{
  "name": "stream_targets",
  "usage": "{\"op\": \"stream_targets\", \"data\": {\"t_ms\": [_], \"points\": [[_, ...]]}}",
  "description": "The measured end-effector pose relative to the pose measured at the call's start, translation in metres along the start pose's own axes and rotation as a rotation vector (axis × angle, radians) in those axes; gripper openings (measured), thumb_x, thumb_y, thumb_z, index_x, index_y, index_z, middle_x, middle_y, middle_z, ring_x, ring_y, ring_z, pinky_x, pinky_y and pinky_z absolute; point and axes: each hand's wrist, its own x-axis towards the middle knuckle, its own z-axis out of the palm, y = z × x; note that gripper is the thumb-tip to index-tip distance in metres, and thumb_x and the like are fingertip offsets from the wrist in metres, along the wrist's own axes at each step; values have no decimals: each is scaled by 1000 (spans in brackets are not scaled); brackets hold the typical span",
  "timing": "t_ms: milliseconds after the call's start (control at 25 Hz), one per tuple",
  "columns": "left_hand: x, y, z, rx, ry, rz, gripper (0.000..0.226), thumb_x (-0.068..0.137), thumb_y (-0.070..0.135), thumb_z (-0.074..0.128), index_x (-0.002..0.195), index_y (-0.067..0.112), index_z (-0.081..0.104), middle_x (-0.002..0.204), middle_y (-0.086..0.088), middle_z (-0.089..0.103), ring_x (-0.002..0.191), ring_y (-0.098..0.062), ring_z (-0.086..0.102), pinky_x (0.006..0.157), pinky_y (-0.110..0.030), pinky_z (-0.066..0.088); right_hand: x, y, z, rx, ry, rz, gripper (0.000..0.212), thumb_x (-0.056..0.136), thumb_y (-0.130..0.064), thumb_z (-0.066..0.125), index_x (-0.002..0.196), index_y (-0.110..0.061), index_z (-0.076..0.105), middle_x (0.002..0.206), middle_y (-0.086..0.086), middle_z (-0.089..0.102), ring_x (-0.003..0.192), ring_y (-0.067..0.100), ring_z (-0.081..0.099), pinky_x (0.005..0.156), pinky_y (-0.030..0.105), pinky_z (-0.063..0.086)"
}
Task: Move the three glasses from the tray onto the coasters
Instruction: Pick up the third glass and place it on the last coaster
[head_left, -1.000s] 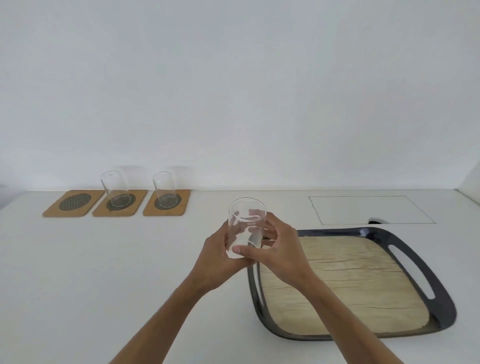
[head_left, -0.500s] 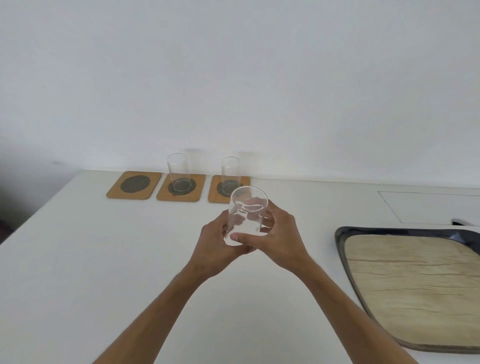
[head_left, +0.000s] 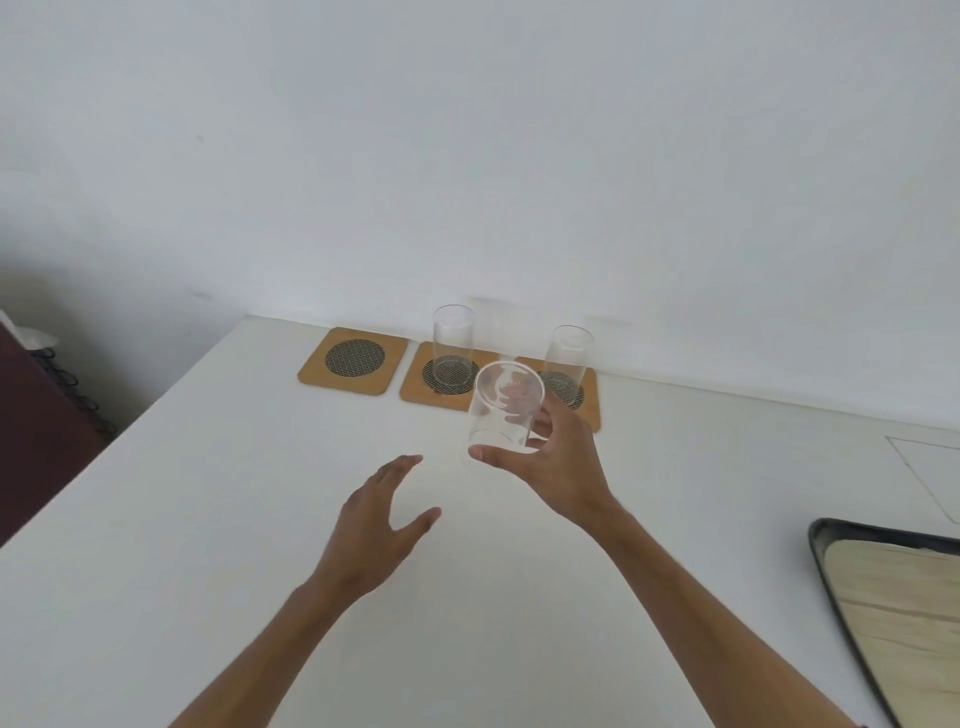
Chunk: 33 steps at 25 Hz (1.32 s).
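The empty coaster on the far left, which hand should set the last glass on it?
Right, probably: the right hand already grips the last glass. The left hand is open, holding nothing, though it sits nearer the empty coaster.

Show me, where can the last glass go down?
The left coaster is bare, between the counter's left edge and the middle glass. The middle coaster and right coaster are taken. Wide white counter lies open before the row. The right hand carries the held glass.
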Motion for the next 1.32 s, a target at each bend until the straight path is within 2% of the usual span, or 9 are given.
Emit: {"op": "stream_targets", "data": {"t_ms": [160,240,320,480,560,640,880,1000,1320], "points": [[12,-70,-33,486,-54,32,93,81,79,14,144,16,39,156,-6,35,146,-21,26,120,-45,17,41,2,32,4,-59,3,75,55,-48,93,121,-34,59,104,-30,71,103,-10,66,80,11,54],[21,-100,-48,553,-56,-67,98,77,81,7,149,19,29,161,-6,22,149,-20,14,121,-48,8,64,5,50,6,-77,5,72,59,-40,95,121,-28,59,99,-34,70,99,-15,64,79,6,50],[26,-119,-55,538,-90,-147,93,77,79,7,153,27,17,164,-1,10,150,-16,3,121,-47,3,86,6,70,-15,-96,5,69,62,-36,95,120,-24,59,102,-26,69,99,-15,63,80,7,49],[26,-131,-54,533,-103,-160,83,80,79,10,152,37,4,164,5,2,150,-12,-3,121,-45,0,123,14,114,-59,-118,15,68,64,-33,94,118,-15,57,114,10,71,108,25,66,93,43,55],[28,-132,-54,556,-110,-155,81,81,79,9,151,39,-2,164,6,-1,150,-11,-5,121,-44,-1,140,17,134,-62,-125,27,68,64,-30,94,118,-11,57,114,11,70,108,28,65,92,49,54],[29,-134,-55,573,-119,-156,79,81,79,8,148,41,-9,164,8,-4,149,-10,-8,121,-43,-3,159,21,153,-42,-133,49,70,65,-27,94,121,-9,56,115,6,68,108,24,63,91,50,55],[31,-137,-54,556,-116,-155,78,81,79,7,147,44,-11,163,10,-7,149,-8,-10,121,-43,-4,207,28,200,-45,-90,62,76,62,-33,94,124,-12,54,113,1,67,103,16,61,84,29,48],[31,-139,-53,553,-101,-151,77,80,80,6,147,44,-12,163,11,-8,148,-7,-12,121,-43,-5,225,27,218,-75,-122,55,80,64,-34,92,129,-15,50,125,6,65,112,21,62,91,35,50],[30,-139,-52,555,-80,-136,76,81,80,6,146,46,-15,162,13,-12,147,-5,-17,121,-40,-8,246,30,244,-175,-136,77,77,69,-35,90,130,-14,49,122,7,63,112,24,61,98,42,47]]}}
